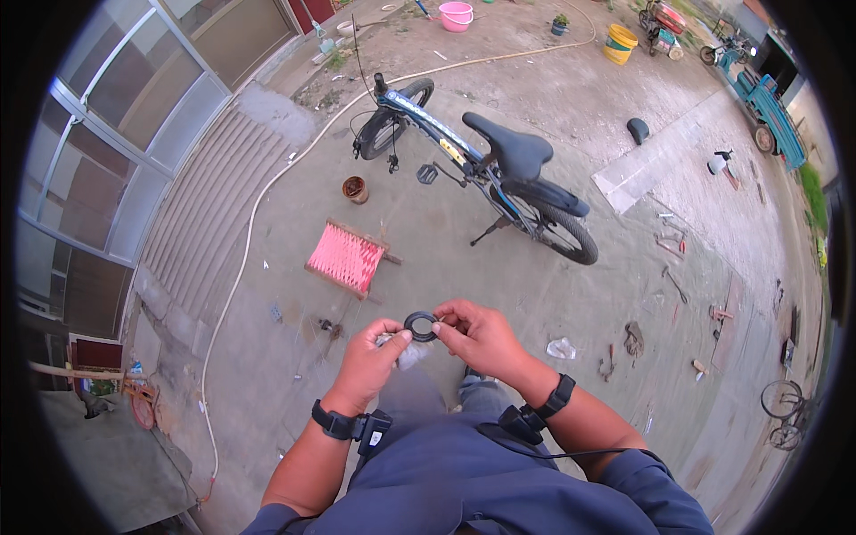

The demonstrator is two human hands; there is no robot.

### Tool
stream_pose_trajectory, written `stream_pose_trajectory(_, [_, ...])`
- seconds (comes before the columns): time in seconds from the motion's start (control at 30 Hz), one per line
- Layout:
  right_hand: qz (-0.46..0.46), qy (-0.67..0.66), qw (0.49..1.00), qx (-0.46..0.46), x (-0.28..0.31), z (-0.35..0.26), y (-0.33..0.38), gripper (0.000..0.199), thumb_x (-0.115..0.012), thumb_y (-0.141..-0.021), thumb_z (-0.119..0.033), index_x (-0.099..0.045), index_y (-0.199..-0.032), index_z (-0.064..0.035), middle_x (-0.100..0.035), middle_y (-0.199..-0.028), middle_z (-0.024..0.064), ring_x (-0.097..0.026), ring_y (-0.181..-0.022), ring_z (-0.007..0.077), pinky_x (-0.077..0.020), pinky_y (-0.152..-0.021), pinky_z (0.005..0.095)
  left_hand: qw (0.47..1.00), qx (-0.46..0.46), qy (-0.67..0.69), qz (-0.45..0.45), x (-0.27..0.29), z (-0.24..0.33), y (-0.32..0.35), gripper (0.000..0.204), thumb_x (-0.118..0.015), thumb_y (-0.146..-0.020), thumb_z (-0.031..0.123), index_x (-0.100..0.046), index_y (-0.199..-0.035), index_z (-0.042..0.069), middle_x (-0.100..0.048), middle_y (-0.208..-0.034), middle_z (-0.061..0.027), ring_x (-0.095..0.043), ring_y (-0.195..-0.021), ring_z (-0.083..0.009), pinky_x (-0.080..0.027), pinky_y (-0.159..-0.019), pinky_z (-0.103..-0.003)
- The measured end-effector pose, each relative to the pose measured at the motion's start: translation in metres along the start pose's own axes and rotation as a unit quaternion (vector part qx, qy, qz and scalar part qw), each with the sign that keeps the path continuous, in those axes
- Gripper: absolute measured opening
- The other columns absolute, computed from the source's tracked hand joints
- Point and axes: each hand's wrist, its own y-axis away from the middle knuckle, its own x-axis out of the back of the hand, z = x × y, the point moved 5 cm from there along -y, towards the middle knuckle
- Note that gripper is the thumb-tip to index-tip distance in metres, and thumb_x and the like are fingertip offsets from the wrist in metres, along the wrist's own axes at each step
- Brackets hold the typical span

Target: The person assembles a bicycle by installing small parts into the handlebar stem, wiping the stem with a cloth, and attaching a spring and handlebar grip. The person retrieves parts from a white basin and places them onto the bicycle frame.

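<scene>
Left hand (370,358): bare, thumb and fingers closed in a pinch on the near left edge of a small glossy black ring (418,315); a crumpled, whitish translucent piece (413,357) shows just beside the thumb, though whether it is gripped I cannot tell.
Right hand (486,339): bare, thumb and fingers pinching the right edge of that ring, the other fingers curled.
Ring's place: raised in front of the body between the 2 hands, its hole facing up toward the head.
Wrists: 2 black straps with box-shaped modules, 1 on the left (339,422) and 1 on the right (559,398).
Bicycle: 1 blue-and-black bicycle with a yellow patch on its frame (426,121), upright beyond the hands, its broad black saddle (513,150) toward the right and a kickstand (489,234) below.
Stool: low, wooden-framed, with a pink-and-red woven seat (343,259), between the bicycle and the left hand.
Can: rusty brown, round and open-topped (355,189), beyond the stool.
Hose: long, pale, curving along the left (204,383).
Ground at right: crumpled clear plastic (561,349), a brown rag-like bundle (634,339) and red-handled pliers (670,245), all apart from the hands.
Far yard: 1 pink bucket (456,17), 1 yellow bucket (620,45) and 1 teal cargo vehicle (762,109).
</scene>
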Motion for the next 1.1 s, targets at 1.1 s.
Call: stream_pose_trajectory(1.1, [0.015,0.073,0.997,-0.017,0.101,-0.033,-0.668,0.026,-0.07,-0.099,-0.01,-0.066,-0.122,0.0011,-0.069,-0.087,0.0035,-0.062,-0.066,0.0078,-0.0512,-0.058,0.0252,0.989,-0.047,-0.062,0.128,0.13,0.221,-0.605,0.022,-0.071,-0.097,0.021,-0.068,-0.101,0.0,-0.068,-0.088,-0.0035,-0.058,-0.079,-0.0101,-0.05,-0.072,-0.03])
